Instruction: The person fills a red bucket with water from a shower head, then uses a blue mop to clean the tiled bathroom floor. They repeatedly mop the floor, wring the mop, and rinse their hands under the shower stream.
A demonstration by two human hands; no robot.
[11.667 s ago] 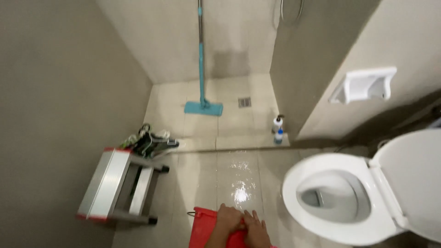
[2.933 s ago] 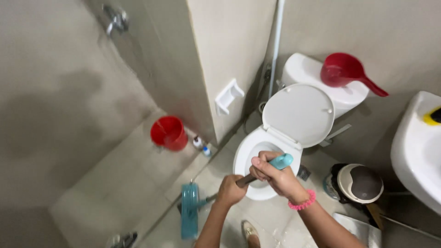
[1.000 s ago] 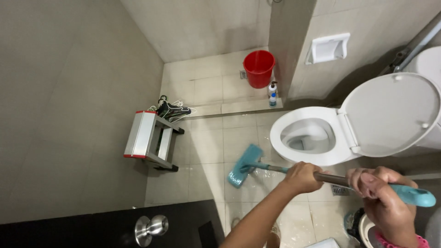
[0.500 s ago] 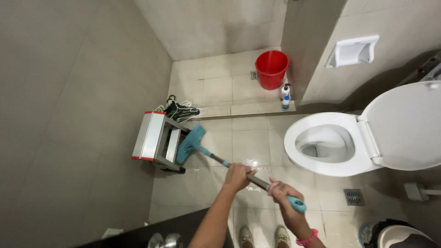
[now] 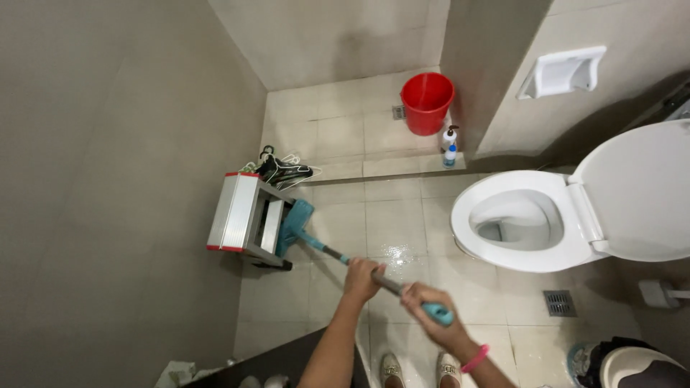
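Floor mopping in progress: the left hand [image 5: 361, 278] grips the shaft of the mop [image 5: 338, 256] midway and the right hand [image 5: 425, 314] is closed around its teal end grip, with the teal mop head [image 5: 294, 225] on the wet tiles, pushed up against the metal step stool [image 5: 248, 219]. The next stroke apparently calls for drawing the head clear of the stool, which blocks that side. The open toilet [image 5: 528, 219], red bucket [image 5: 427, 102] and spray bottle [image 5: 449, 146] stand further off.
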